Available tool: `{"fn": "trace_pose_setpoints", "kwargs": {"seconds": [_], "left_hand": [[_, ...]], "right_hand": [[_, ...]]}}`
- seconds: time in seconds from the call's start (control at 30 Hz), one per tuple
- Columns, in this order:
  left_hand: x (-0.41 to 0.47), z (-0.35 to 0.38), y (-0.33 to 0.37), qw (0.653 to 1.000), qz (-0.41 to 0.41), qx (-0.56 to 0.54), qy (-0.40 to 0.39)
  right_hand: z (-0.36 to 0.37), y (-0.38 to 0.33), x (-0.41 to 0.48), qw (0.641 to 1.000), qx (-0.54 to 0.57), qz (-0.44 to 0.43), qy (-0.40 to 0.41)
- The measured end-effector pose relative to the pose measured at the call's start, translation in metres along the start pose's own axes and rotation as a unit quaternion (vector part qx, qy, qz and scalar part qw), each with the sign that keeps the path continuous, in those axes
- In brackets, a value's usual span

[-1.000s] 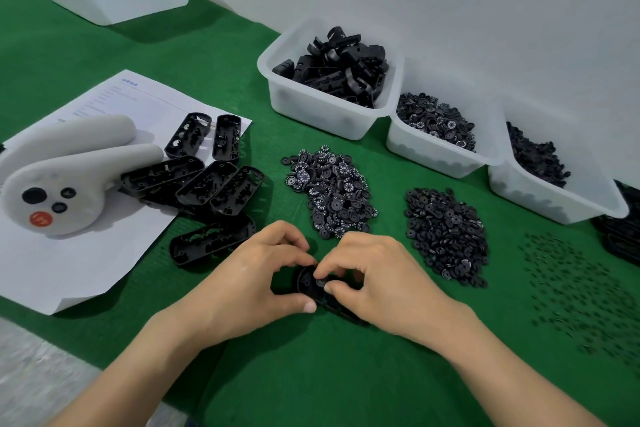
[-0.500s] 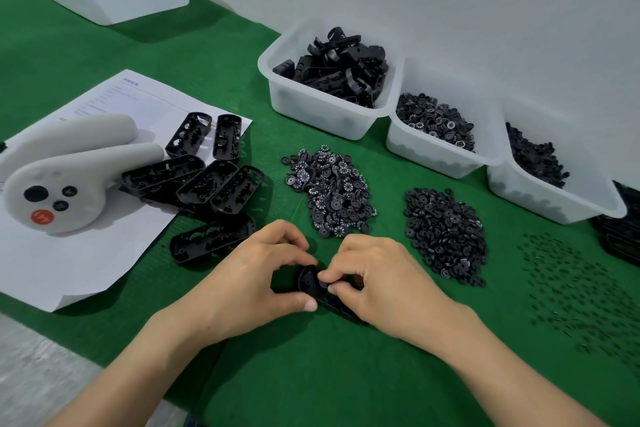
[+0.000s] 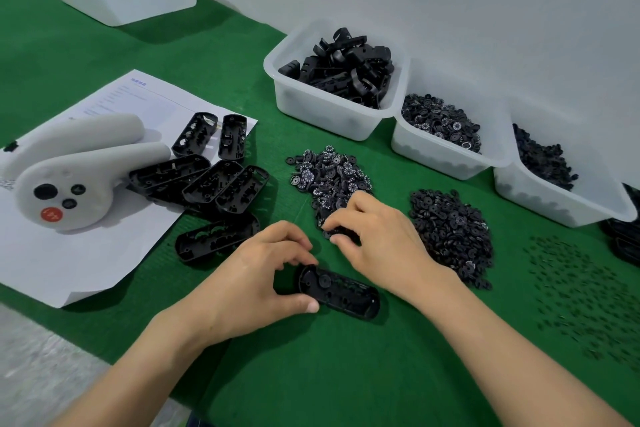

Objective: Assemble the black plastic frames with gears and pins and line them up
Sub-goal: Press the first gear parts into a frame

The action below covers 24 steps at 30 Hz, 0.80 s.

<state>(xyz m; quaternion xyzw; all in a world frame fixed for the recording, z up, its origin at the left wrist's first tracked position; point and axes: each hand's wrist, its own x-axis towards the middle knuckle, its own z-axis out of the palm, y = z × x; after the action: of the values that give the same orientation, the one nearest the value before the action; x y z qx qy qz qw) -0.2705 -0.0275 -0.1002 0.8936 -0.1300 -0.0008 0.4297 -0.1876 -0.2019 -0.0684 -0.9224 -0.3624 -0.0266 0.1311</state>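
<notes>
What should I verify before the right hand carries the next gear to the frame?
1. The frame lies flat on the mat, open side up: ok.
2. The left hand grips the frame's end: ok.
3. The right hand touches the gear pile: ok.
4. One piece is pinched in that hand: cannot tell, hidden underneath.
5. The pins lie nearby on the mat: ok.

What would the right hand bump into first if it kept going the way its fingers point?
Probably the pile of gears: the right hand has its curled fingers at the pile's near edge, though depth is unclear.
</notes>
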Motion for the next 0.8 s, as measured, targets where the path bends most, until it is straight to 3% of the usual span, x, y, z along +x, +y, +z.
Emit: {"fn": "trace_pose_setpoints", "kwargs": {"seconds": [0.13,0.27,0.33,0.53,0.8], "left_hand": [[0.000,-0.001,0.000,1.000,-0.001,-0.001,-0.001],[-0.001,-0.001,0.001,1.000,0.001,-0.001,0.000],[-0.001,-0.001,0.001,1.000,0.000,-0.002,0.002],[-0.001,-0.001,0.000,1.000,-0.001,-0.001,0.001],[-0.002,-0.001,0.002,1.000,0.002,0.001,0.000]], "right_hand": [[-0.001,0.000,-0.005,0.997,-0.011,-0.075,0.033],[0.006,0.005,-0.009,0.981,0.180,0.028,0.068],[0.009,0.010,-0.015,0.970,0.220,0.058,0.085],[0.011,0.020,-0.044,0.986,0.122,-0.022,0.111],[0.009,0.027,-0.043,0.985,0.164,0.019,0.045]]}}
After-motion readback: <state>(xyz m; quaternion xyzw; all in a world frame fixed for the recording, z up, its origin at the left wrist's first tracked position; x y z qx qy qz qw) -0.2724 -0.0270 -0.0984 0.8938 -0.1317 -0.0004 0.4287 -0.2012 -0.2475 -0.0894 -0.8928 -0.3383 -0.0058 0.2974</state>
